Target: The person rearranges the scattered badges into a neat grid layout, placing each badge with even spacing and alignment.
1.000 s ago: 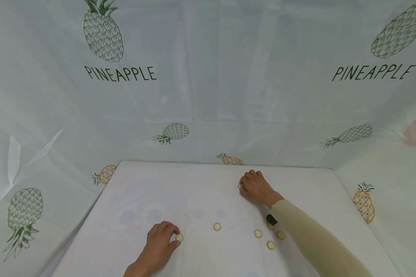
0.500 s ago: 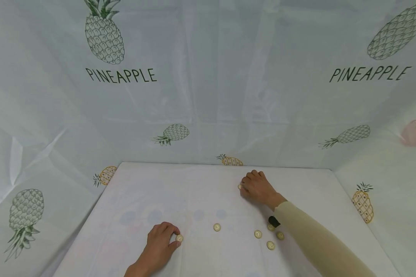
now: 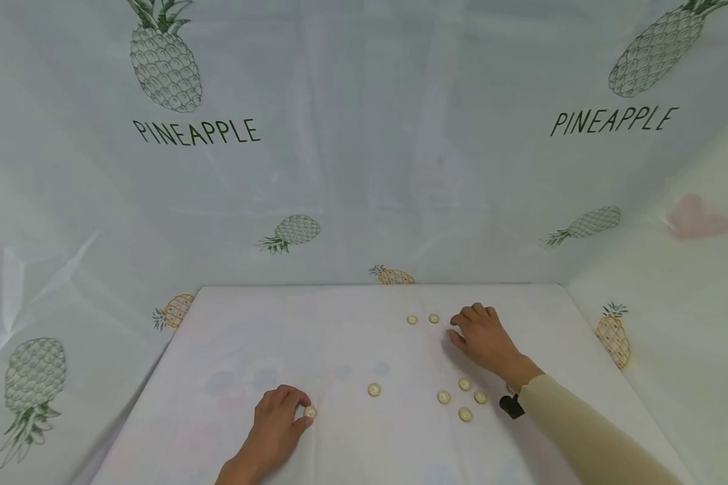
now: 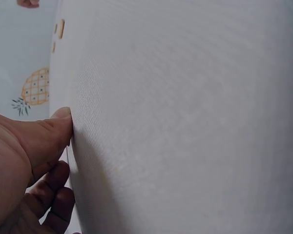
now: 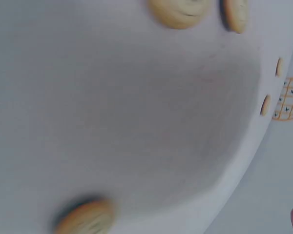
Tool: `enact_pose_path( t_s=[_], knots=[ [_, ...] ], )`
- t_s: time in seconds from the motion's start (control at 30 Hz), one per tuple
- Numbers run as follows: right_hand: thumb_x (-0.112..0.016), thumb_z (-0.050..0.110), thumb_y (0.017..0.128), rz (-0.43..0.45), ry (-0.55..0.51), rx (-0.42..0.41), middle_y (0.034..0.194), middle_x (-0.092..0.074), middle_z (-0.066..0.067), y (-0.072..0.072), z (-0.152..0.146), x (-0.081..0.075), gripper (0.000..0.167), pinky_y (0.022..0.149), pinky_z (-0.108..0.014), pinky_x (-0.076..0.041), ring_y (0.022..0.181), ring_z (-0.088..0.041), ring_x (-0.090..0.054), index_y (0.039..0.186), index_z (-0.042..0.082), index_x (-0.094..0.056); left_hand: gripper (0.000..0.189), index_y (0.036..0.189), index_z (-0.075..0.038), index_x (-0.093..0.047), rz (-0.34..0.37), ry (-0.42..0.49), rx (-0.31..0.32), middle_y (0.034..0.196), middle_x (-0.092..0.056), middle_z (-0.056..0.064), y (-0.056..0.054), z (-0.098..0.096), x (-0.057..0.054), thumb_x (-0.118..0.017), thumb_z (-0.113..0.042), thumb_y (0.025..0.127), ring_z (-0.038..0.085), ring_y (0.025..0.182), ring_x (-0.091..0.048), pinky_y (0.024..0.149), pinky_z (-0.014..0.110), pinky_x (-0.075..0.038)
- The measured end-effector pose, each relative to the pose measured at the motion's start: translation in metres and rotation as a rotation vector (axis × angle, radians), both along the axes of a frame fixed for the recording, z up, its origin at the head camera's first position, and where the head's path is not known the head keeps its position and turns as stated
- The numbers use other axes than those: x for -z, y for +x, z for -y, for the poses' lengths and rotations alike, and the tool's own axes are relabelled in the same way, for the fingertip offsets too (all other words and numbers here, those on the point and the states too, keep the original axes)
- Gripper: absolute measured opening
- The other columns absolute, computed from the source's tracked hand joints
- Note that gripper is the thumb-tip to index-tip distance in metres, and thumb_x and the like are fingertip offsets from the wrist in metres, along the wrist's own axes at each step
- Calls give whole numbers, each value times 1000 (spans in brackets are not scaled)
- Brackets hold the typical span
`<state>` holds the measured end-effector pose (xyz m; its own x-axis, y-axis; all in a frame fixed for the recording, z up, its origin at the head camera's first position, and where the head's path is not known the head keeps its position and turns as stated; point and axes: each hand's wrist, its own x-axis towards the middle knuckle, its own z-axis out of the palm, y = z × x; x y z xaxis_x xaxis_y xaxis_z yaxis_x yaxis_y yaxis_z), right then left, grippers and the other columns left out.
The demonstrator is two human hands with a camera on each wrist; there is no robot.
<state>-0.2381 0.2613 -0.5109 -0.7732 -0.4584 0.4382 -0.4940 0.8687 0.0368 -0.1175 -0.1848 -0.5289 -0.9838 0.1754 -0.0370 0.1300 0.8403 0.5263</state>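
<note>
In the head view, a round tan disc [image 3: 311, 411] was held in the narrow, pinching grip of the left hand [image 3: 271, 424], toward the near side of the tabletop [image 3: 243, 343]; in the left wrist view that disc was hidden. The right hand [image 3: 484, 342] was held just beside a pair of discs [image 3: 433, 318] near the far edge, its grip parted. Between the hands lay a single disc [image 3: 373, 390]; to its right were grouped four discs [image 3: 464, 384], and another was partly covered behind the right wrist. Thick rims, barely shown from above, were revealed in the wrist views. The tabletop was spread with white cloth [image 4: 185, 107], its weave visible only at the left wrist. By a pale sheet [image 3: 364, 135], printed with pineapples and lettering, the space was enclosed.
</note>
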Motion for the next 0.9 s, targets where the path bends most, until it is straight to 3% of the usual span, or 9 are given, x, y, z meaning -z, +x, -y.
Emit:
enact_pose_path(
  t_s=[0.2,0.3,0.37,0.43,0.57,0.63,0.7,0.8,0.9],
  knots=[
    [-82,17,90,-45,1,-3,96,-66,-4,24,-23,-1,17,85,-48,-44,93,-27,-54,100,9,-71,21,106,-20,-67,-3,-18,-26,119,-62,1,1,3,0,-82,-20,92,35,119,-54,105,66,-40],
    [-76,16,92,-79,3,-35,95,-66,-5,36,-37,-3,13,84,-50,-44,93,-29,-55,100,8,-71,21,106,-20,-67,-5,-11,-27,119,-62,1,0,3,-1,-82,-20,92,35,120,-54,106,66,-39],
    [-64,21,101,-104,2,-56,95,-66,-7,45,-48,-4,15,84,-52,-44,92,-30,-56,100,7,-70,21,107,-20,-67,-14,-6,-24,120,-62,1,-1,2,-1,-82,-19,93,35,122,-54,107,65,-39],
    [-47,30,110,-126,-4,-63,94,-66,-8,54,-58,-4,35,83,-54,-45,92,-32,-56,99,6,-69,20,107,-20,-67,-23,-3,-21,121,-63,2,-3,1,-1,-81,-19,93,36,122,-54,108,65,-39],
    [-23,48,114,-121,-6,-40,96,-66,-8,73,-76,0,63,85,-57,-44,94,-33,-57,100,6,-68,19,103,-20,-68,-34,-11,-16,120,-63,4,-6,-1,-1,-83,-18,92,36,120,-56,106,65,-41],
    [-28,53,114,-93,3,-26,99,-66,-7,83,-83,3,62,87,-58,-44,96,-33,-58,101,7,-68,18,102,-21,-68,-27,-20,-19,119,-63,4,-6,-2,0,-83,-18,91,35,119,-56,106,65,-41],
    [-47,50,111,-58,15,-16,101,-66,-6,92,-89,7,48,90,-59,-43,99,-33,-58,104,8,-68,18,101,-21,-67,-15,-28,-23,119,-63,4,-6,-2,0,-83,-18,92,35,120,-56,107,64,-41],
    [-77,35,95,-15,37,2,105,-66,-5,102,-95,11,30,92,-59,-42,102,-32,-59,107,10,-69,17,102,-21,-67,0,-33,-26,120,-63,5,-5,-3,1,-82,-19,92,35,122,-55,108,65,-39],
    [-87,24,82,25,56,33,106,-67,-5,107,-97,13,34,95,-59,-41,104,-31,-59,108,11,-69,17,103,-20,-68,11,-24,-26,121,-63,6,-3,-3,1,-81,-19,93,36,123,-55,109,65,-39]
  ],
)
